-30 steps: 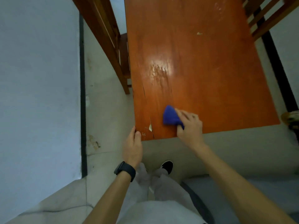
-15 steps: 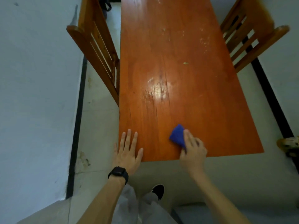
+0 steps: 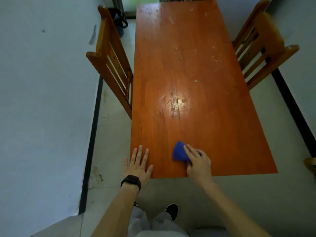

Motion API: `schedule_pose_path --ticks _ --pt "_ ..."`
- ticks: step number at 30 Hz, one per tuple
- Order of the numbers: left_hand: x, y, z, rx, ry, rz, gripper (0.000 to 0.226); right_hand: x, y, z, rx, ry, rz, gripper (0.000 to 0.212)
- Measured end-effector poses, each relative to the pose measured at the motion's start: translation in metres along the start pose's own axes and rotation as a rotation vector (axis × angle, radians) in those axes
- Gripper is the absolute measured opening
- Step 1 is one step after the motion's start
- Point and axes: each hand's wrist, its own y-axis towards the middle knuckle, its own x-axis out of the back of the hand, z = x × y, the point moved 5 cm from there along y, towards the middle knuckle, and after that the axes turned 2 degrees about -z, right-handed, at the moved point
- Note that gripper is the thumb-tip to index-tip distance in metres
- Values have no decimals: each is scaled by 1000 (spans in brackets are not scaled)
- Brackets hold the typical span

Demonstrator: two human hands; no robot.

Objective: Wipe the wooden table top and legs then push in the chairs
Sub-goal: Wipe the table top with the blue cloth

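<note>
My left hand (image 3: 138, 165) lies spread flat on the near-left corner of the orange wooden tabletop (image 3: 196, 69) as a brace; my right hand (image 3: 196, 162) presses the crumpled blue cloth (image 3: 179, 152) near the front edge to wipe.

The left hand (image 3: 138, 165), gripping the orange wooden table's (image 3: 188, 65) near left corner a second ago, now lies flat there. The right hand (image 3: 198, 163) has slid its blue cloth (image 3: 178, 151) slightly rightward.

Your left hand (image 3: 137, 165) lies flat with fingers spread (palm down), while your right hand (image 3: 198, 164) curls round the blue cloth (image 3: 178, 151).
</note>
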Motion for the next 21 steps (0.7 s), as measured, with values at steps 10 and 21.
schedule_pose_path --ticks 10,21 --pt "64 -14 -17 -50 86 207 66 17 -51 72 -70 434 431 54" --pt "178 -20 63 -231 -111 -147 56 85 -9 137 -216 622 35 50"
